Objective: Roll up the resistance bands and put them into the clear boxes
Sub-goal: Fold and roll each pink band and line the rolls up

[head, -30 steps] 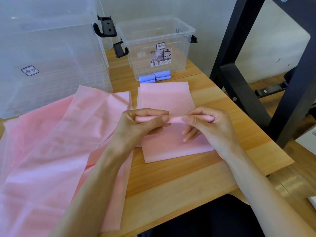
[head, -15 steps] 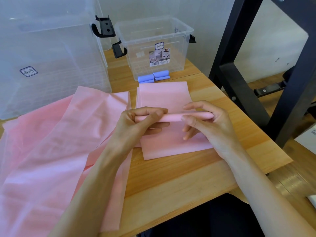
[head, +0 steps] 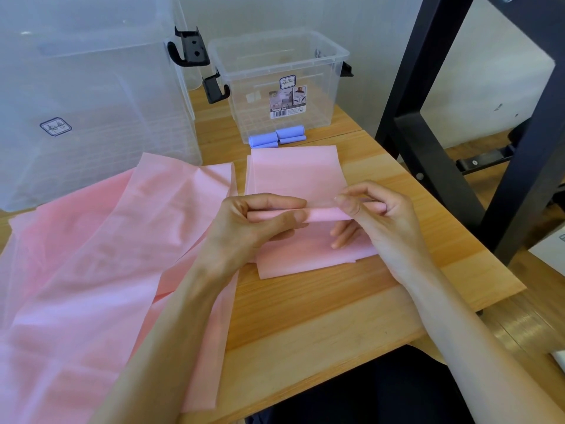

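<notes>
A loose heap of thin pink resistance bands covers the left side of the wooden tabletop. Your left hand and right hand both pinch a half-rolled pink band near the tabletop's right edge. Behind it, a small clear plastic box holds rolled blue bands.
</notes>
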{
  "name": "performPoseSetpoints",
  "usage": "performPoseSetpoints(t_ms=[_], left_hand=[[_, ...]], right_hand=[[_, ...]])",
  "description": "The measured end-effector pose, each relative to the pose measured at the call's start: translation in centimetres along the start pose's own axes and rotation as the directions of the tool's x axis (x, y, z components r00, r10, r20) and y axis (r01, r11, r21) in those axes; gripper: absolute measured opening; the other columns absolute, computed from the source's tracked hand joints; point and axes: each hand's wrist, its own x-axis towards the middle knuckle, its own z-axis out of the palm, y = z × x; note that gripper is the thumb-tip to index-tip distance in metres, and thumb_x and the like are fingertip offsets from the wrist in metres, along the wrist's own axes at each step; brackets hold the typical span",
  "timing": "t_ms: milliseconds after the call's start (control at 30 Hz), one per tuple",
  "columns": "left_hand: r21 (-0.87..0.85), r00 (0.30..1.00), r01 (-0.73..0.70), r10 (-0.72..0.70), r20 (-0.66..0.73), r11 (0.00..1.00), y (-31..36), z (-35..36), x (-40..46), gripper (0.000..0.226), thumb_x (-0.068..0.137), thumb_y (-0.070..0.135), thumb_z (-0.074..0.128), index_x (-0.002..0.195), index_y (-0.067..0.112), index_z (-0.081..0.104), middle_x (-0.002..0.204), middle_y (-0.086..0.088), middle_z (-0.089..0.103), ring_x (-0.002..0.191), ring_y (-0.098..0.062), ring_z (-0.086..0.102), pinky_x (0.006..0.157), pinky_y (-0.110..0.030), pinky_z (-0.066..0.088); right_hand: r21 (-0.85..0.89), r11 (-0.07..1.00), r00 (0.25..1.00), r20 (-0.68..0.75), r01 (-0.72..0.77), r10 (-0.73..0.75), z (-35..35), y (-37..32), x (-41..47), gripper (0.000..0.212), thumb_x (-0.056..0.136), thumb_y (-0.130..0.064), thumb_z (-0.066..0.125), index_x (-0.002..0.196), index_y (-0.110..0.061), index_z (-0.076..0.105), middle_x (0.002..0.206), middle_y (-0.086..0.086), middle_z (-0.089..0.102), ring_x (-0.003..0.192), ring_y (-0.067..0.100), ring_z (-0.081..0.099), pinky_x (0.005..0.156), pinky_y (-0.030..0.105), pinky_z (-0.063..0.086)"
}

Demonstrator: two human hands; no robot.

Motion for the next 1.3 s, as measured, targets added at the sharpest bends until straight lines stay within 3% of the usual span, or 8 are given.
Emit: performPoseSetpoints(t_ms=[100,200,333,500,667,900,1067,1300], left_hand=[[-0.051,0.999,-0.006,0.004,-0.036,0.999,0.22,-0.01,-0.08,0.019,0.076,0.023,0.072,0.092,0.013,0.077,0.089,-0.005,0.078,0.082,-0.020,0.076,0.072,-0.023,0.060],[-0.043,0.999,-0.001,-0.001,-0.032,0.999,0.26,-0.08,-0.12,0.022,0.075,0.026,0.071,0.092,0.014,0.077,0.092,-0.003,0.078,0.085,-0.018,0.075,0.073,-0.023,0.059],[-0.002,0.999,-0.014,0.013,-0.040,1.000,0.06,-0.10,-0.07,0.022,0.067,0.023,0.078,0.089,0.017,0.079,0.092,-0.003,0.078,0.086,-0.014,0.072,0.081,-0.026,0.059],[0.046,0.999,-0.039,0.040,-0.008,0.998,0.04,-0.23,-0.12,0.021,0.064,0.022,0.081,0.085,0.024,0.080,0.086,-0.001,0.077,0.079,-0.012,0.070,0.082,-0.026,0.058],[0.024,0.997,-0.056,0.057,-0.049,0.998,0.02,-0.06,-0.05,0.015,0.075,0.022,0.076,0.089,0.017,0.079,0.093,0.000,0.078,0.088,-0.014,0.072,0.080,-0.026,0.059],[0.061,0.996,-0.071,0.073,-0.043,0.996,0.04,-0.18,-0.11,0.017,0.068,0.023,0.080,0.085,0.021,0.080,0.090,0.000,0.078,0.084,-0.014,0.071,0.087,-0.029,0.058],[-0.013,0.996,-0.060,0.059,-0.061,0.998,0.16,-0.20,-0.02,0.017,0.070,0.021,0.077,0.085,0.015,0.078,0.091,-0.001,0.078,0.084,-0.017,0.073,0.075,-0.024,0.059],[0.064,0.998,-0.056,0.053,0.038,0.996,0.06,-0.16,-0.40,0.022,0.068,0.022,0.080,0.090,0.026,0.080,0.091,-0.004,0.078,0.081,-0.014,0.069,0.084,-0.029,0.057]], right_hand=[[0.027,1.000,0.998,0.066,0.003,-0.004,0.05,-0.24,-0.10,0.025,0.081,-0.020,0.069,0.104,-0.009,0.065,0.067,0.013,0.071,0.052,0.028,0.068,0.055,0.031,0.057],[0.003,1.000,0.998,0.060,0.001,-0.001,0.02,-0.16,-0.12,0.013,0.084,-0.017,0.068,0.090,-0.005,0.067,0.063,0.013,0.069,0.046,0.026,0.065,0.050,0.028,0.055],[-0.002,1.000,1.000,0.002,-0.015,0.015,0.08,0.01,-0.08,0.023,0.083,-0.026,0.068,0.082,-0.003,0.067,0.060,0.014,0.068,0.044,0.026,0.064,0.046,0.027,0.053],[-0.018,1.000,1.000,-0.020,0.002,-0.002,-0.04,0.18,0.12,0.029,0.083,-0.026,0.068,0.094,0.002,0.069,0.075,0.015,0.073,0.054,0.026,0.069,0.054,0.032,0.059],[0.040,0.999,0.999,0.049,-0.012,0.010,-0.04,-0.15,-0.06,0.025,0.080,-0.021,0.069,0.103,-0.011,0.069,0.073,0.015,0.073,0.055,0.025,0.070,0.057,0.031,0.059],[0.017,0.999,0.999,-0.008,-0.051,0.052,0.00,-0.04,-0.11,0.033,0.081,-0.032,0.067,0.087,0.001,0.066,0.065,0.015,0.070,0.048,0.026,0.067,0.049,0.031,0.056],[0.003,1.000,0.999,0.046,-0.011,0.011,0.01,0.01,0.03,0.026,0.080,-0.018,0.071,0.105,-0.010,0.066,0.075,0.003,0.073,0.058,0.025,0.070,0.054,0.029,0.058],[0.018,0.999,0.999,-0.008,-0.033,0.033,-0.08,0.10,0.02,0.034,0.084,-0.028,0.065,0.095,0.005,0.065,0.060,0.011,0.067,0.044,0.023,0.061,0.047,0.026,0.052]])
